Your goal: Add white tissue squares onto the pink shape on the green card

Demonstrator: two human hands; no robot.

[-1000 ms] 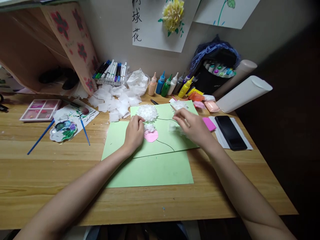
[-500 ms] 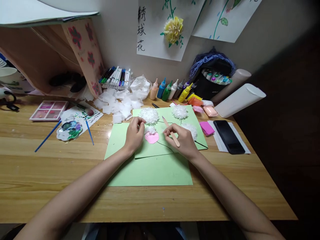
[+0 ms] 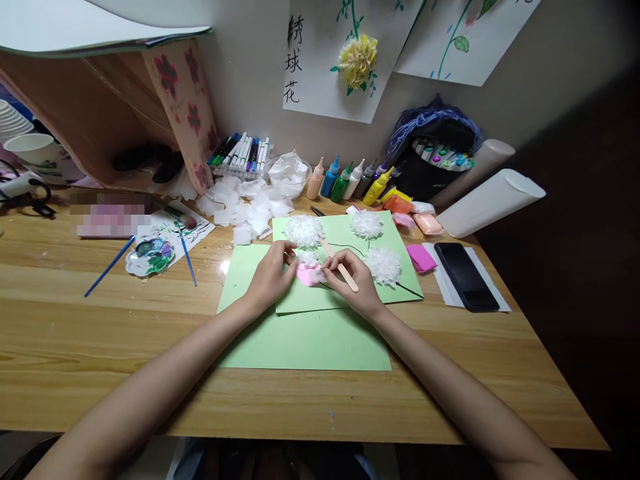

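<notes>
Pink paper circle lies on upper green card, small white tissue tuft at its far edge. R hand just right of circle: fingers closed on wooden craft stick, which slants from far-left to near-right; fingertips also pinch what looks like a tissue scrap, over circle's R side. L hand just L of circle, fingers curled, thumb near index; can't tell if they pinch anything.

Fluffy white pom-pom behind circle; second pom-pom behind & to R; third pom-pom R of circle, past R hand, w/ black line running from it to card edge. Lower green card sticks out in front & to L of circle, under upper one.

Tissue squares in loose heap behind-L of circle; plastic bowl w/ more tissue beyond. Squeeze bottles in a row, well behind circle. Magenta pad & smartphone off to R. Paint palette well L of circle, btwn 2 blue paintbrushes.
</notes>
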